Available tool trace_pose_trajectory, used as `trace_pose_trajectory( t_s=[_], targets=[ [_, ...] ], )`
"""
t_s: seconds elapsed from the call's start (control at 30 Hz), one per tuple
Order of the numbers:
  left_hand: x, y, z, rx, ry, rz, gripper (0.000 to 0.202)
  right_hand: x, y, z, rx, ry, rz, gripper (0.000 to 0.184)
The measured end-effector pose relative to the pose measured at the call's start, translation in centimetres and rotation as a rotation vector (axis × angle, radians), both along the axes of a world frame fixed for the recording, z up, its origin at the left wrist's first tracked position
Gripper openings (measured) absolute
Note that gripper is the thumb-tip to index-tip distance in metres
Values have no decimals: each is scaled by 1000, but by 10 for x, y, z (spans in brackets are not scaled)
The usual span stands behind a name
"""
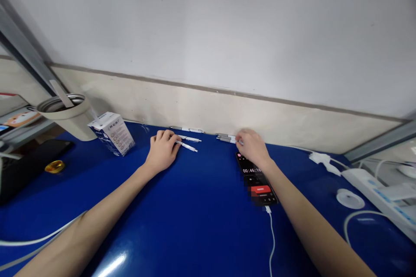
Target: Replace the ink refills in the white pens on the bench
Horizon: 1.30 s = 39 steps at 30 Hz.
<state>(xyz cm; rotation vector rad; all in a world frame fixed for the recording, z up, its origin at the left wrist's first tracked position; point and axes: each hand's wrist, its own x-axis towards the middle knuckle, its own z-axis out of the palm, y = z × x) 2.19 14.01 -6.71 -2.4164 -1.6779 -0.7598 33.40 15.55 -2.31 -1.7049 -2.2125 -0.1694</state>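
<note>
Pale painted wall (208, 21) with a cream lower band (227, 117) rises behind a glossy deep-blue tabletop (182, 225), and two bare forearms reach across it toward the far edge. The left hand (162, 151) sits loosely curled, knuckles up, beside two slim white pens with metal tips (187, 143), which lie slightly splayed and run out from under its fingers. Whether those fingers are clenched on the pens or only resting over them, I cannot tell. Another slim white pen (186, 129) lies further back, against the wall. The right hand (252, 147) is bent forward, its fingertips (238, 140) at the near ends of a small bunch of grey-and-white pens (225, 138) beside the wall; whether it is grasping them cannot be told from this view. Just below that hand lies a black smartphone (256, 177) showing a running clock, with a thin white charging cable (271, 242) trailing toward the camera. Left of the pens stands a white printed carton (112, 133), next to a beige tumbler with a metal rim (69, 119). Further right lie a round white disc (347, 199) and a long white power strip (377, 194)
</note>
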Motion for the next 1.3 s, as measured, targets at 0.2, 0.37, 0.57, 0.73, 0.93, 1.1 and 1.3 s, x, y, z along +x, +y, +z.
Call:
trace_pose_trajectory(
  t_s=[0.2,0.37,0.57,0.73,0.93,1.1,1.3],
  targets=[
    [1,-3,4,-49,-3,-168,18,-42,-28,11,-31,69,162,15],
    [13,-25,9,-95,31,-370,21,-90,-69,0,-122,107,413,27],
    [17,-46,12,-126,-102,-502,18,-111,-90,-20,-240,90,287,22],
    [10,-45,14,-218,-244,-556,16,-110,-90,-27,-225,84,234,23],
    [8,-45,13,-226,-154,-517,18,-105,-89,-32,-211,163,227,28],
    [9,-45,10,-215,-32,-504,26,-103,-89,-36,-174,187,259,32],
    [9,-43,8,-275,-20,-507,32,-102,-89,-36,-135,158,280,35]
  ],
)
